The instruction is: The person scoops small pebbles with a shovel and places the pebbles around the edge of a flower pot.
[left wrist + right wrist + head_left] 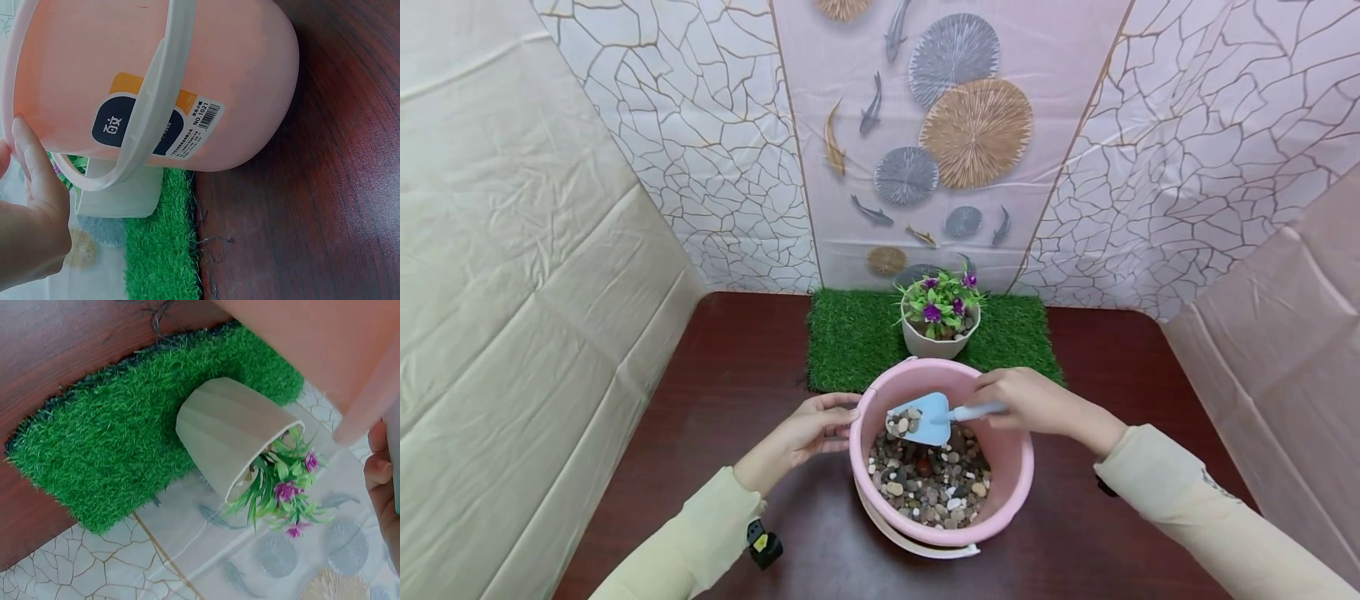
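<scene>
My right hand point(1026, 400) grips the handle of a light-blue hand trowel point(934, 421) above the inside of a pink bucket point(1017, 500). Several pebbles point(904, 422) lie on the trowel's blade, which points left. More mixed pebbles point(951, 492) cover the bucket's bottom, with a reddish-brown thing point(924, 465) among them, partly hidden by the blade. At the bucket's left side, my left hand point(816, 429) holds the rim between thumb and fingers. The left wrist view shows this hand point(37, 200) at the rim, beside the bucket's white handle point(153, 94).
Behind the bucket, a white pot point(942, 343) with purple flowers and green leaves stands on a green turf mat point(853, 333). The dark wooden table point(737, 358) is bordered by cloth-covered walls. A label point(156, 122) is stuck on the bucket's side.
</scene>
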The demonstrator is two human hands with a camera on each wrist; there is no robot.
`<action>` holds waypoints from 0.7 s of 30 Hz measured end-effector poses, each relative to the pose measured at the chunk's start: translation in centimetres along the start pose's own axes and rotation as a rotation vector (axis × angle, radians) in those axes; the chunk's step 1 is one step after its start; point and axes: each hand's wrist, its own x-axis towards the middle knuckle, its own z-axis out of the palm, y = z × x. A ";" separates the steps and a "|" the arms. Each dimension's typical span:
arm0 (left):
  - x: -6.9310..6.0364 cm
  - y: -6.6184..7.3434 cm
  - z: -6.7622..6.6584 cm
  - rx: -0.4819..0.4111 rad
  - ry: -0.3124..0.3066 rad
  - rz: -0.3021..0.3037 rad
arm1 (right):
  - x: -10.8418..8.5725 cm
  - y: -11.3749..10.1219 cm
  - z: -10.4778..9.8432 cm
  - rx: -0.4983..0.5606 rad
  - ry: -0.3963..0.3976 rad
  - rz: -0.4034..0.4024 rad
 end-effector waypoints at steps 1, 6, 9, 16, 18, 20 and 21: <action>0.0 0.0 0.0 0.000 0.000 0.000 | -0.1 0.0 -0.2 0.003 0.007 0.007; 0.0 0.0 0.0 -0.002 -0.002 0.002 | -0.7 0.3 -0.9 -0.012 0.047 0.024; 0.1 -0.1 0.0 -0.002 -0.003 0.004 | -1.1 0.3 -1.4 -0.025 0.076 0.037; 0.1 -0.1 0.0 -0.004 -0.006 0.003 | -1.7 0.3 -2.7 -0.031 0.130 0.036; 0.0 0.0 0.0 -0.008 -0.005 0.001 | -1.8 0.3 -3.0 -0.039 0.146 0.033; 0.0 0.0 0.0 -0.010 -0.004 -0.002 | -1.9 0.3 -3.3 -0.049 0.162 0.026; 0.0 0.0 0.0 -0.011 -0.003 -0.003 | -1.9 0.3 -3.4 -0.049 0.167 0.026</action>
